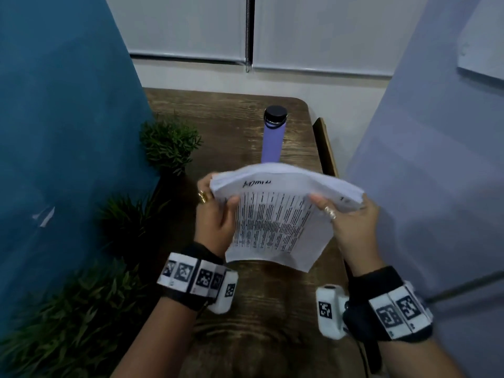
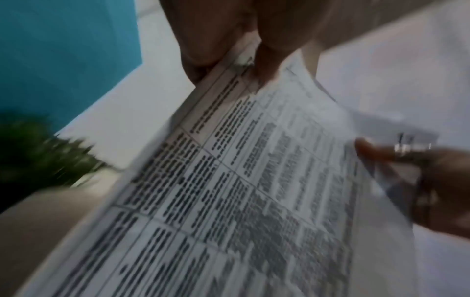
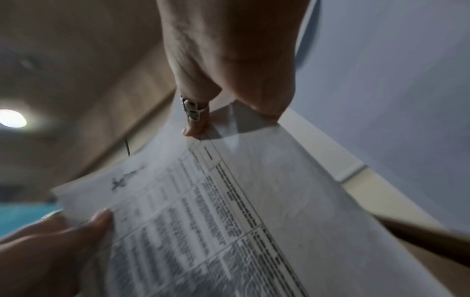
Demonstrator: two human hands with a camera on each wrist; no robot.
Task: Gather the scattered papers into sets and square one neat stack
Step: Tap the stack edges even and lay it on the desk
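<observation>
A thick stack of printed papers hangs tilted above the wooden table, its top edge bowed and its lower edge clear of the wood. My left hand grips the stack's left side, thumb laid over the front sheet. My right hand grips the right side, thumb on the printed face. The left wrist view shows the sheet's table of text with my left fingers pinching its edge. In the right wrist view my right thumb presses on the same sheet.
A purple bottle with a black cap stands upright on the table just behind the stack. Green plants line the table's left edge along a blue wall. A pale wall closes the right side.
</observation>
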